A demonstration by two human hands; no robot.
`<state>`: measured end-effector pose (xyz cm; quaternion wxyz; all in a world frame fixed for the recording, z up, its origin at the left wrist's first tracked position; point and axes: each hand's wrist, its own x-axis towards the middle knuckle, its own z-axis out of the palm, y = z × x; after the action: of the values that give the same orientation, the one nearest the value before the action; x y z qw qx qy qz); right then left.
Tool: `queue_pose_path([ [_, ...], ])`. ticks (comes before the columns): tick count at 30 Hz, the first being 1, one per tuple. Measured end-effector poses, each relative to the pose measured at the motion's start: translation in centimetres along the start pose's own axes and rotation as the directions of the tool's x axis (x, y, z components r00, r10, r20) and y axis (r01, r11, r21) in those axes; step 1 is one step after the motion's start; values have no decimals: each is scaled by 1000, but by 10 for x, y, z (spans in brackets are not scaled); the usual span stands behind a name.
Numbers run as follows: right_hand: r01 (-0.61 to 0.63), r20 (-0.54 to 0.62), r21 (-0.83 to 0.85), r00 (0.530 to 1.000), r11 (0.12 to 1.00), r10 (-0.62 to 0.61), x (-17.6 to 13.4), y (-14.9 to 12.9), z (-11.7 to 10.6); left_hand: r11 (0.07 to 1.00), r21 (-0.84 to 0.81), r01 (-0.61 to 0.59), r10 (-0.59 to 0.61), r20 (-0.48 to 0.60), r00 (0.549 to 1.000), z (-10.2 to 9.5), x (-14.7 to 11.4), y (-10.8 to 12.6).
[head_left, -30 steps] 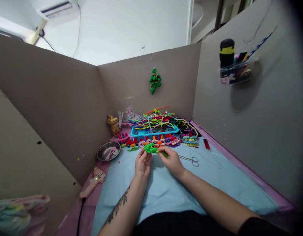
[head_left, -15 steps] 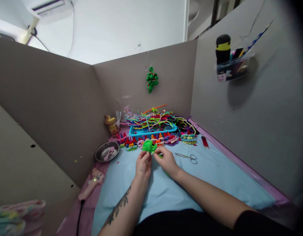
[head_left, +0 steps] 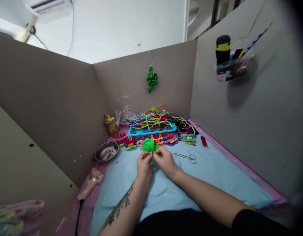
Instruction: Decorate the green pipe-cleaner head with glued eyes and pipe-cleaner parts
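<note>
The left forearm rose from the bottom edge of the frame, left of centre, and slanted up and to the right, a dark leafy tattoo running along its length. The left hand point(head_left: 143, 166) stood nearly upright just below the middle of the frame, its thumb and forefinger pinching the lower edge of a green fuzzy piece point(head_left: 148, 145). That piece sat slightly below the centre of the frame, rounded on its left, with a dark spot on its right part.

The right forearm came in from the lower right, out of a black sleeve point(head_left: 254, 223), and ran up and to the left at a low slant. The right hand point(head_left: 166, 164) lay with its back upward and its fingers bent inward, thumb and forefinger pinched at the lower right side of the same piece. The two sets of fingertips were close together; whether they touched could not be told.

Right of the right hand, scissors point(head_left: 187, 157) lay on a blue sheet point(head_left: 121, 196). Beyond the hands, a row of colourful fuzzy pieces point(head_left: 170, 140) stood before a blue tray point(head_left: 153, 133) heaped with fuzzy stems point(head_left: 151, 120). A metal bowl point(head_left: 98, 156) rested left of centre, and a pink glue gun point(head_left: 88, 190) lay at the lower left.
</note>
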<state>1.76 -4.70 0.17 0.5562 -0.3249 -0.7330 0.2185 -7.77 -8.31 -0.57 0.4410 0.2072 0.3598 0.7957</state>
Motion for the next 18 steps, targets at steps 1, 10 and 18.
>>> queue_pose_path([
  [1,1,-3,0,1000,1000,-1,0,0,0,1000,4,-1,1,-4,1000,1,-1,0],
  [10,-137,40,28,990,990,136,-1,1,3,997,67,-49,49,2,999,-2,-1,-1],
  [18,-143,83,36,987,989,139,-1,2,-1,982,159,-99,94,35,995,-11,6,-7],
])
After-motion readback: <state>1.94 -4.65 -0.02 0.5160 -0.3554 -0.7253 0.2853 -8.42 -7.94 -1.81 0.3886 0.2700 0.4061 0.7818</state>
